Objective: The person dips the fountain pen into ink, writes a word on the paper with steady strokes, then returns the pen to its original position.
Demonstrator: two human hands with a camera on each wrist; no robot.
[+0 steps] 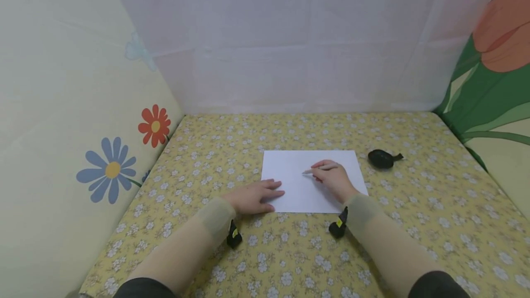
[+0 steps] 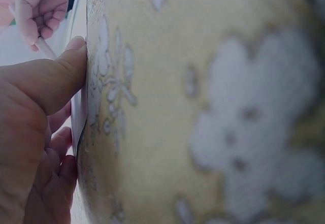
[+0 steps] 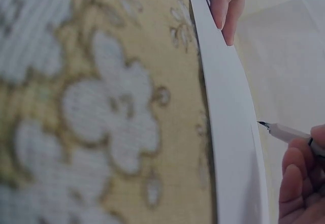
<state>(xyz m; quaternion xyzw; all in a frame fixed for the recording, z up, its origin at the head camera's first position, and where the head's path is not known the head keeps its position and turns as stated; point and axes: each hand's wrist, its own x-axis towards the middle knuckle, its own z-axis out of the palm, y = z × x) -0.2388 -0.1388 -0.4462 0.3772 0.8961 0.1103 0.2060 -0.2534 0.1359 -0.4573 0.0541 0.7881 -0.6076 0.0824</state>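
Observation:
A white sheet of paper (image 1: 285, 163) lies flat on the flowered tablecloth. With fingers spread, my left hand (image 1: 253, 197) rests on the sheet's left side near its lower corner; the left wrist view shows the thumb (image 2: 66, 71) along the paper's edge. My right hand (image 1: 334, 180), over the right half of the sheet, pinches a slim light-coloured pen (image 1: 329, 167). Its tip points left, toward the middle of the paper. In the right wrist view the pen (image 3: 287, 132) has a dark pointed tip close to the sheet; whether it touches I cannot tell. No marks show on the paper.
Beyond the paper's right edge lies a black rounded object (image 1: 381, 159) with a short narrow end. A pale cloth wall (image 1: 306, 59) closes off the back. Flower-printed panels stand at the left and right of the table.

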